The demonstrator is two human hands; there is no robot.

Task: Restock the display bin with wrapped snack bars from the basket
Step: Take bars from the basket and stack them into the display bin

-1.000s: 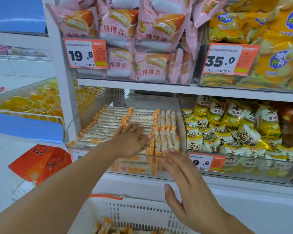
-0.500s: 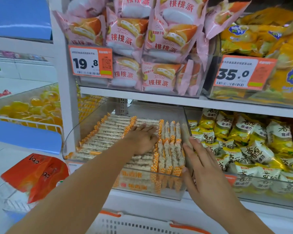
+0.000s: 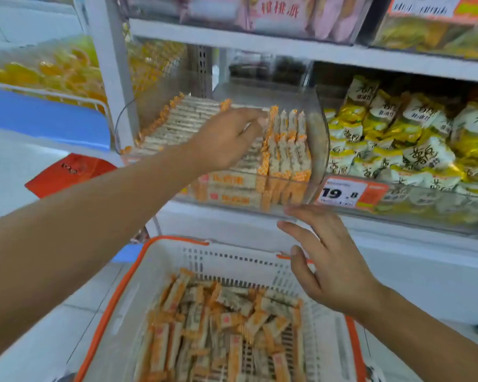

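Left hand [image 3: 226, 139] on binned snack bars [image 3: 284, 150]

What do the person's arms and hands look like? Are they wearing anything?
Both arms are bare, with no sleeves in view. The left hand and right hand have no gloves, rings, watch or bracelets showing. The fingernails are short and unpainted.

- We see yellow snack bags [image 3: 414, 139] in the neighbouring bin.
- We see an orange price tag [image 3: 352, 193] reading 19.8.
- We see pink packets [image 3: 282, 12] on the shelf above.
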